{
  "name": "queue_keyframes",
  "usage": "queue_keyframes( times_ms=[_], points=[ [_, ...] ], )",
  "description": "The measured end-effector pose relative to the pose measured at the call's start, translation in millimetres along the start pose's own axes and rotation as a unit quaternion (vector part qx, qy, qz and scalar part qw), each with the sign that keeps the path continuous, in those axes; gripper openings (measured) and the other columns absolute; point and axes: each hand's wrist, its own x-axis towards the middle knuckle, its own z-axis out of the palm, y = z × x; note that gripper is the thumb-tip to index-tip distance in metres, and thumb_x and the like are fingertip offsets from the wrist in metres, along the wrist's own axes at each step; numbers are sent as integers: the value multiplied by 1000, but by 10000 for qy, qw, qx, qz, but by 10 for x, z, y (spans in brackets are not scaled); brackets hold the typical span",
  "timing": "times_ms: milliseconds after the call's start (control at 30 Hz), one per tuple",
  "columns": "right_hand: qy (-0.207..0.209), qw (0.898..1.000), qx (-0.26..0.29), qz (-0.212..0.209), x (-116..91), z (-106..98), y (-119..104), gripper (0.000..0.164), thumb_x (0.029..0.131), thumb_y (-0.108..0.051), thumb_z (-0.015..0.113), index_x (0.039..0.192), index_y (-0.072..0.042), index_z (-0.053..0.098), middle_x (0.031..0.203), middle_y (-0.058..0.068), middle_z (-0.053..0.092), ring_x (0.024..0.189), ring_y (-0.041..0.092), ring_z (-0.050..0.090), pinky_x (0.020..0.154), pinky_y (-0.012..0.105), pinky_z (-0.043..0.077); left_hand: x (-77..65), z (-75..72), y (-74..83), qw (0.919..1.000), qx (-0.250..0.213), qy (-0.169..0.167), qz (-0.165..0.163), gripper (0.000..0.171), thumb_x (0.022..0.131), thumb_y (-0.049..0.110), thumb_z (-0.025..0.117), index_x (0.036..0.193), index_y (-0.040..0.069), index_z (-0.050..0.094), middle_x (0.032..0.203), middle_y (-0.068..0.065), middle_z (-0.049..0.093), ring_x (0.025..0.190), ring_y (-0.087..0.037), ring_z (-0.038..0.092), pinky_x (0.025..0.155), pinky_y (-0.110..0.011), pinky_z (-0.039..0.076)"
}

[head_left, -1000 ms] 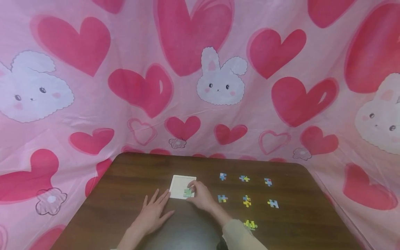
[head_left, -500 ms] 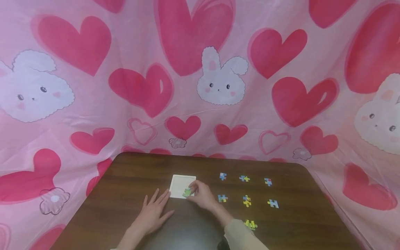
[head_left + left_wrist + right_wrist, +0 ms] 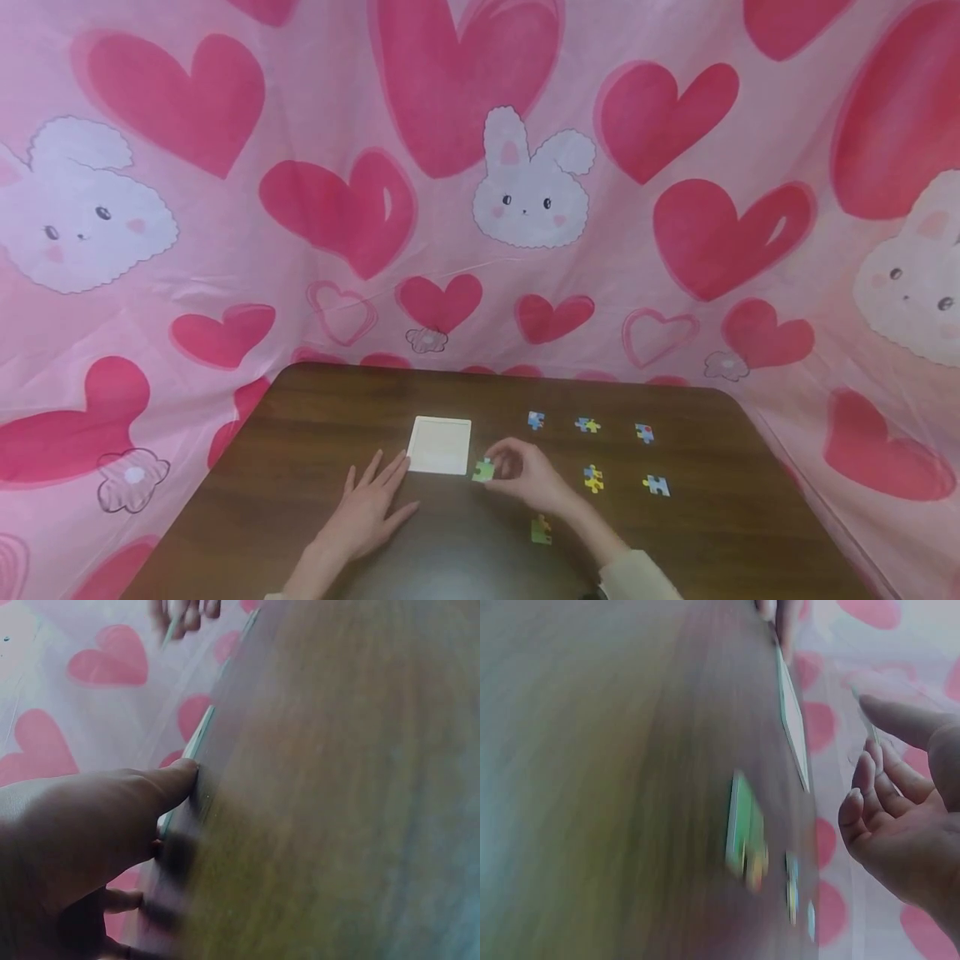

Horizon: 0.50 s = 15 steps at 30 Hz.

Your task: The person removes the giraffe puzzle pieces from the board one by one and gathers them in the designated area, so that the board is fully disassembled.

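Observation:
My right hand [image 3: 531,478] pinches a green jigsaw piece [image 3: 483,471] by its edge, just right of the white puzzle tray [image 3: 439,447]. In the right wrist view this piece [image 3: 871,724] is seen edge-on between thumb and fingers, raised off the table. My left hand [image 3: 369,510] lies with fingers spread, fingertips touching the tray's left edge. The left wrist view shows the thumb of that hand [image 3: 97,825] near the thin tray edge [image 3: 196,741]. No piece shows inside the tray.
A second green piece [image 3: 542,530] lies on the dark wooden table [image 3: 315,417] below my right wrist. Several blue and yellow pieces [image 3: 593,478] are laid out at the right. My right hand and forearm may hide others. A pink heart-print cloth [image 3: 450,250] hangs behind.
My right hand has taken the green piece out of the tray's lower right corner and moved right with it. The second green piece has come into view. My left hand stays put.

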Motion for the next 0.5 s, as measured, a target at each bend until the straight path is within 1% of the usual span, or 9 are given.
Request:
queue_keyframes(
  times_ms=[100,167,267,433,500],
  points=[
    [-34,9999,93,-32,-206,-179,70,35,91,-9,88,122,-3,73,98,11,71,82,7,62,70,20,55,3,-1,-5,10000,-2,-7,11,77,101,50,76,163,9,53,173,-9,50,164,-50,36,125,-87,19],
    [-58,9997,214,-107,-351,-291,133,36,91,-7,88,122,0,72,98,16,71,81,6,61,69,20,55,3,5,-8,10000,-14,-13,0,77,101,50,77,163,9,53,173,-10,50,164,-50,35,125,-87,18],
    [-75,9991,272,-325,-556,-451,242,37,90,-7,88,122,2,71,97,20,69,80,3,60,67,19,54,2,7,-8,10000,-39,-48,-38,78,101,49,77,163,9,53,173,-10,50,164,-50,35,125,-88,18],
    [-88,9976,20,-689,-876,-760,409,33,93,-8,86,121,-2,71,97,17,67,81,4,60,64,21,53,9,-2,-4,10000,-26,-56,-52,78,101,49,77,163,9,53,173,-10,50,164,-50,35,125,-88,19],
    [-97,9961,-80,-878,-1003,-903,472,32,94,-6,84,122,-2,70,97,16,66,81,6,60,63,23,53,15,-8,0,10000,-6,-52,-46,78,101,50,77,163,9,53,173,-10,50,165,-50,35,125,-88,19]
  ],
)
